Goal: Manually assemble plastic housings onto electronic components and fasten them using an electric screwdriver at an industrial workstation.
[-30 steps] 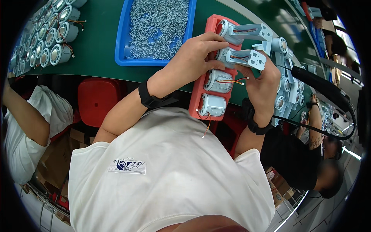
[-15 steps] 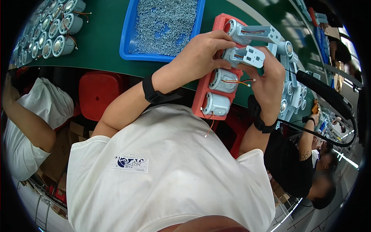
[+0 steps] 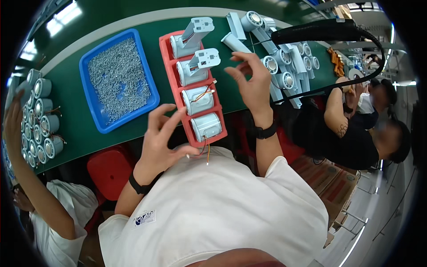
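A red fixture (image 3: 170, 66) on the green table holds a row of pale blue cylindrical motor-like housings. The two far ones carry upright brackets, a far bracket (image 3: 200, 27) and a nearer bracket (image 3: 206, 58). A bare housing (image 3: 199, 100) has orange wires with a small plug. The nearest housing (image 3: 207, 126) trails wires over the table's front edge. My left hand (image 3: 156, 144) is open beside this nearest housing, thumb close to its dangling wires, fingers spread. Held above the table right of the nearer bracket, my right hand (image 3: 254, 82) is open, with nothing between thumb and fingers.
A blue tray (image 3: 154, 91) of small screws lies left of the fixture. Several housings (image 3: 44, 107) stand at far left, near another person's arm (image 3: 40, 191). At right, a black cylindrical tool (image 3: 316, 32) with a cable hangs over bracketed assemblies (image 3: 284, 66). A red stool (image 3: 109, 171) is below.
Both hands have let go of the nearer bracketed housing and moved apart, left toward me, right to the right. The view has turned, with the fixture now further left in the picture.
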A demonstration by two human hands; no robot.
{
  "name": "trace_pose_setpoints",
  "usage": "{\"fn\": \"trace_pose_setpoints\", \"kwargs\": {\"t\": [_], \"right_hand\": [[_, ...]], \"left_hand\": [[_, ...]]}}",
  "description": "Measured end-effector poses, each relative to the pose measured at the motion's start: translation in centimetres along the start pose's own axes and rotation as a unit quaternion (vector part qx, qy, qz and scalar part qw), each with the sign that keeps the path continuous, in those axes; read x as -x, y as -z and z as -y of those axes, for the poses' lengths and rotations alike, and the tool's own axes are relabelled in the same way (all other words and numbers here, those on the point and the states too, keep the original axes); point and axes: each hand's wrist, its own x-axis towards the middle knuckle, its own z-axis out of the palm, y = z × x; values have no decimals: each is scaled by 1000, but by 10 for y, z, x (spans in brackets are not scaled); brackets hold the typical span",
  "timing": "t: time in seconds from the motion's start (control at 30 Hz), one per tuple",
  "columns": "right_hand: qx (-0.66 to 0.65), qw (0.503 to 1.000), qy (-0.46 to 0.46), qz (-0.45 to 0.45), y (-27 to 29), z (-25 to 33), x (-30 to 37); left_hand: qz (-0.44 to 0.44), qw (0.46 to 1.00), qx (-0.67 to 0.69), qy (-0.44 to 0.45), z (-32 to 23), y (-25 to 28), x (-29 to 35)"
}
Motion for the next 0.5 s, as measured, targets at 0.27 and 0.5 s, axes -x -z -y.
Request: {"fn": "trace_pose_setpoints", "kwargs": {"t": [0.27,0.5], "right_hand": [[374,916,83,-116,13,-39,-5],[470,881,31,-38,13,-38,-32]], "left_hand": [[56,996,-66,-20,-1,-17,-34],[24,991,-99,-89,-9,-29,-39]]}}
